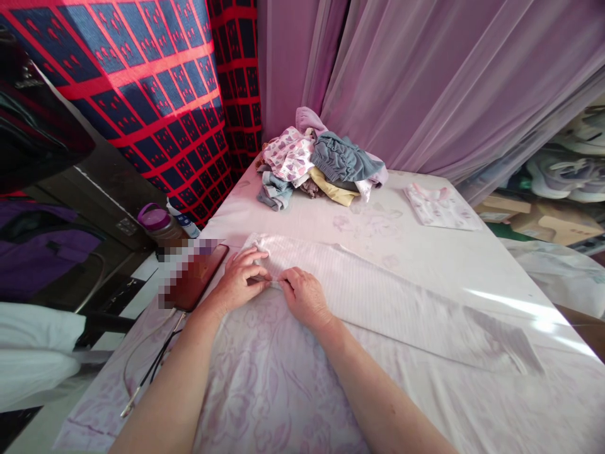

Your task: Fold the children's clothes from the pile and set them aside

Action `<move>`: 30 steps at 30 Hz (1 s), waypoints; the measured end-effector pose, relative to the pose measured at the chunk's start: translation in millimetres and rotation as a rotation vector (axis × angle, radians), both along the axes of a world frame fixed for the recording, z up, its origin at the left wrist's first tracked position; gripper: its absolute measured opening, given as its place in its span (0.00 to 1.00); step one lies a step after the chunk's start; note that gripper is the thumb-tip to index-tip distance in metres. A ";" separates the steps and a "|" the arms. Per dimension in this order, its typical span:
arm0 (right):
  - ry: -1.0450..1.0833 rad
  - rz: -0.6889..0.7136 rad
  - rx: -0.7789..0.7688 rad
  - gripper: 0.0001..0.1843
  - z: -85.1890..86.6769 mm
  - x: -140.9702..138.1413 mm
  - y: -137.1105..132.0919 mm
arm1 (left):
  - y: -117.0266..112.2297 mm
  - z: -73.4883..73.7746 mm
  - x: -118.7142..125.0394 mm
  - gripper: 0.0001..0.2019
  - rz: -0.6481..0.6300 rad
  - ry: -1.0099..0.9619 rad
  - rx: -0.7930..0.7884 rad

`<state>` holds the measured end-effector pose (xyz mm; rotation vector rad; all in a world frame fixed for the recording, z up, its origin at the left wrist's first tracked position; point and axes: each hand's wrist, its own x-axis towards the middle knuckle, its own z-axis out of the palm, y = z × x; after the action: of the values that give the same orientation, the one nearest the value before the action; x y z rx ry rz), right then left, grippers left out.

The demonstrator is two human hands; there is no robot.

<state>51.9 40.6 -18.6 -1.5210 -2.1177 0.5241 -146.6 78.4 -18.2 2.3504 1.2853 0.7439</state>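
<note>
A pale ribbed pair of pants (pixel 378 290) lies stretched across the table, folded lengthwise, its leg end toward the lower right. My left hand (pixel 242 279) rests at its waist end, thumb and index finger pinching the near edge while the other fingers lie on the cloth. Close beside it, my right hand (pixel 305 295) is closed on the same edge, fingers curled in. Only a small gap separates the two hands. Farther back sits a heap of clothes (pixel 347 157), with a folded printed garment (pixel 444 208) to its right.
A flowered cloth (pixel 278 378) covers the table. Left of my hands lie a phone (pixel 201 277) and cables (pixel 154 366). A purple-lidded bottle (pixel 158 224) stands past the left edge. Purple curtains (pixel 425 82) hang behind; shoes (pixel 567 176) and boxes fill a rack at right.
</note>
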 end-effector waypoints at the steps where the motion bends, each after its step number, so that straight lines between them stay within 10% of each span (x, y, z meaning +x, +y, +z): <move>1: 0.001 0.001 0.000 0.09 0.0 0.0 0.0 | 0.0 0.5 -0.1 0.02 -0.001 -0.017 -0.007; 7: 0.004 0.017 0.008 0.08 -0.5 1.0 0.1 | 1.7 6.7 -1.6 0.06 0.073 -0.338 -0.096; 14: -0.006 0.014 0.016 0.09 -2.7 0.6 -0.5 | 12.1 10.7 -9.1 0.19 0.727 -1.122 -0.358; 20: 0.004 0.018 0.018 0.08 -3.9 0.7 -1.2 | 11.4 19.9 -1.1 0.13 0.715 -1.359 -0.704; 30: -0.005 0.009 0.022 0.07 -4.9 0.6 -2.6 | 11.5 23.4 -7.1 0.07 0.748 -1.540 -0.751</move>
<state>52.5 38.0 -23.5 -1.5027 -2.1283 0.4990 -153.8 89.9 5.2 0.2677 1.1722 1.4377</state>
